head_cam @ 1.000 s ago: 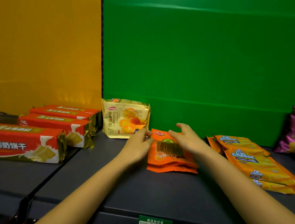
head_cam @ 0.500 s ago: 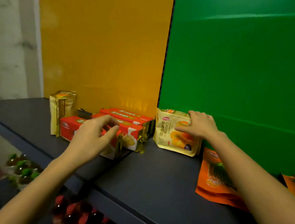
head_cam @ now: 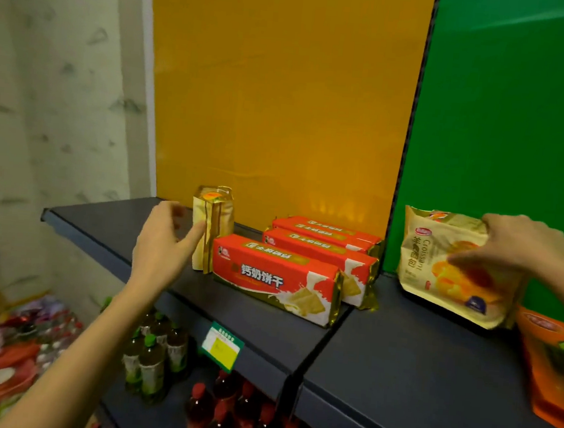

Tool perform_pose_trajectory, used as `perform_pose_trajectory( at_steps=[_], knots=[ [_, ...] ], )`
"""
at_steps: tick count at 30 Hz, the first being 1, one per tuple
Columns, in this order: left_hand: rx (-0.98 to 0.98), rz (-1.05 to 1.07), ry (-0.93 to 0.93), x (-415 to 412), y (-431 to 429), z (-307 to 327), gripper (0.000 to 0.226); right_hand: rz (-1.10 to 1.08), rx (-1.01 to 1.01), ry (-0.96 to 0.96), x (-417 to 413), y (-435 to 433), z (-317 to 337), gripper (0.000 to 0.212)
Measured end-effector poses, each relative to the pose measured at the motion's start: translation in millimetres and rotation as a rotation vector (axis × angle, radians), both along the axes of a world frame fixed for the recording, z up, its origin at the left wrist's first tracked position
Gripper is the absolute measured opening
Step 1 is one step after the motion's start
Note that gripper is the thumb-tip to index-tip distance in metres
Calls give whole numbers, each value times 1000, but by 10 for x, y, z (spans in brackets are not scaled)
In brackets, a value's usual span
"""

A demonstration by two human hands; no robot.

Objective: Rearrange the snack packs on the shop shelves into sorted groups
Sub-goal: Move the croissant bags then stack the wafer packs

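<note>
Left hand neared gold pack; red boxes flank it

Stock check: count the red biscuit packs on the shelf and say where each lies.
3. One red biscuit pack lies at the front, a second just behind it, a third nearest the orange back panel. More may be hidden behind.

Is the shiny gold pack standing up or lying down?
Standing up. The gold pack rests on its short end, taller than the red biscuit packs lying flat beside it.
</note>
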State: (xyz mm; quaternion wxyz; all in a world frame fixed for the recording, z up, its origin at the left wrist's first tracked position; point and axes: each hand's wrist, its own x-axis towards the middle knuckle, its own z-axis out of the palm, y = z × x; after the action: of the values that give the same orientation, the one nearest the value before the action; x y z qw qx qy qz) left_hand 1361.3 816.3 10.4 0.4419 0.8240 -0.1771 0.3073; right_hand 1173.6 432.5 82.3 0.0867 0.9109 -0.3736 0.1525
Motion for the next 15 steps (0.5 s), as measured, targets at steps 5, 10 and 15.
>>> perform_pose_trajectory(
  at_steps=[5,10,15],
  knots=[
    [-57,-121,206,478,-148,28,101,-39,-53,-191,-57,136,174,118],
    [-137,-114,243,831,-424,-3,120,-106,-85,-320,-158,586,209,105],
    [-184,-85,212,1028,-499,-78,111,-156,-124,-362,-265,997,126,109]
  ],
)
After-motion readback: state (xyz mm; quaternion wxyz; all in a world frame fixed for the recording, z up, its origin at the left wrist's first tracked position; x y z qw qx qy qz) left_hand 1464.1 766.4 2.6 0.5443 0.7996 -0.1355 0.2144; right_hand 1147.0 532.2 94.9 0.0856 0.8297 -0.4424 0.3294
